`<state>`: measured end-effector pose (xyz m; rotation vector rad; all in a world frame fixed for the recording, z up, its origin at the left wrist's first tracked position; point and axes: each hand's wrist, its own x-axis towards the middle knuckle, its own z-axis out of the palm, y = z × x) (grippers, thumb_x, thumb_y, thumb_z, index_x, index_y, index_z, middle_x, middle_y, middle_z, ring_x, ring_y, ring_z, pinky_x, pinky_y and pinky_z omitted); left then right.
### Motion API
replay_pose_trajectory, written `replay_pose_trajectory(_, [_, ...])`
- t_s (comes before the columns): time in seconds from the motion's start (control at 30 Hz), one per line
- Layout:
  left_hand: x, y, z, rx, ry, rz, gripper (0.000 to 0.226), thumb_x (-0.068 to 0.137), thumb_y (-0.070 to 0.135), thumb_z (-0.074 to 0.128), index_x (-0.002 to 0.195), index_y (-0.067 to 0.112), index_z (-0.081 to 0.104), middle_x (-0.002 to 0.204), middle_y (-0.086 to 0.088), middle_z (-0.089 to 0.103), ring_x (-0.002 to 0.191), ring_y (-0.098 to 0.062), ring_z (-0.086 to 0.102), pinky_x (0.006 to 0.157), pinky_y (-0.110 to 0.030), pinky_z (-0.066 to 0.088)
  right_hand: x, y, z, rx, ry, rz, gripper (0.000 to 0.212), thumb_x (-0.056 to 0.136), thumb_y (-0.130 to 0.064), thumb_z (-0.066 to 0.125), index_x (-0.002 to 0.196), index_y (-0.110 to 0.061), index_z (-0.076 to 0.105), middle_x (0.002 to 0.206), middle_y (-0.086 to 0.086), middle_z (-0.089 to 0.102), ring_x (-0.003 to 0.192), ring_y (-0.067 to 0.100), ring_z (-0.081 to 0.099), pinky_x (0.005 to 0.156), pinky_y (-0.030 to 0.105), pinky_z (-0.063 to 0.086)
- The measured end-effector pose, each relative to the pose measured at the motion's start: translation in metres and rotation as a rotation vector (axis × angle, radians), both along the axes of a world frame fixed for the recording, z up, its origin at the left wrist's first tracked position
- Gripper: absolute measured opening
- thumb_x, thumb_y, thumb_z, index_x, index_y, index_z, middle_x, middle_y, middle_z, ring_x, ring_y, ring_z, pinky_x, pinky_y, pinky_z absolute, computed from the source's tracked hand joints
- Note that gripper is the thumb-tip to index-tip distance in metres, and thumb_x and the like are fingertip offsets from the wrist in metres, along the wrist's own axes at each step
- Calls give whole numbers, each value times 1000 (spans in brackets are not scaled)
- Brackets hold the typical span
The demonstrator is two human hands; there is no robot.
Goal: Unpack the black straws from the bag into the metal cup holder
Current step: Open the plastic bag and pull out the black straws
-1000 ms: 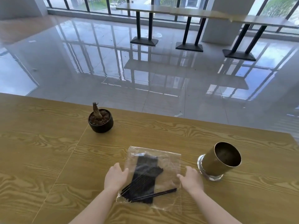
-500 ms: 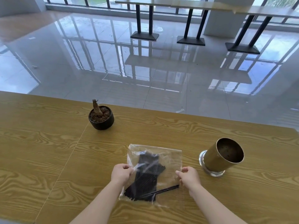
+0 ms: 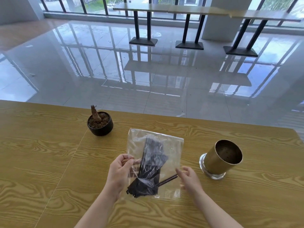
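Wooden table: a left hand pinches the clear bag of black straws. The right hand is blurred at its edge, grip unclear.

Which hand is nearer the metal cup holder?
Right. The right hand is by the right edge of the clear bag, left of the metal cup holder; the left hand pinches its left edge, farther away.
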<state>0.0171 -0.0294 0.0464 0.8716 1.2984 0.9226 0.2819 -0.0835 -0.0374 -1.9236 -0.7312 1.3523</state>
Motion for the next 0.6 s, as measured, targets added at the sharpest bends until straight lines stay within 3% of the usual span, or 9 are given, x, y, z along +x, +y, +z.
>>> replay_pose_trajectory(0.07, [-1,1,11,2,-45,3,6,101,7,52,101,5,58,101,-21,76,89,-44,73,78,-56,59,-3,5,15,58,98,24,37,90,-56,64,115,-28,63,109,-11,69,105,8,62,91,38,52])
replay_pose_trajectory(0.17, [-4,3,21,16,-53,11,6,101,9,53,101,7,59,102,-22,76,90,-45,73,85,-60,56,-3,15,33,139,133,-53,27,96,-37,63,101,-12,71,88,1,78,88,17,70,75,32,52])
replay_pose_trajectory(0.3, [-12,2,30,21,-118,15,9,100,12,54,106,8,59,107,-20,75,96,-39,74,73,-48,60,1,24,54,246,214,-174,18,97,-15,63,99,2,69,75,12,74,69,20,71,65,29,57])
replay_pose_trajectory(0.4, [-16,-3,37,-23,-271,-58,36,91,14,67,125,12,55,117,-19,72,108,-38,70,72,-40,61,3,25,73,273,232,-177,16,97,-15,63,99,-1,70,78,14,75,71,22,73,65,27,58])
replay_pose_trajectory(0.5, [-13,-6,41,-18,-296,-116,50,87,-4,67,131,15,56,118,-24,70,106,-44,69,76,-44,61,3,24,92,315,136,-143,20,96,-18,65,110,-5,67,84,13,76,72,20,74,66,28,60])
replay_pose_trajectory(0.6, [-7,-7,47,13,-254,-99,49,90,-11,58,130,18,57,115,-20,73,102,-41,72,72,-39,62,-2,23,108,383,-234,-23,53,92,-30,69,139,-17,48,121,4,65,94,18,70,84,38,59])
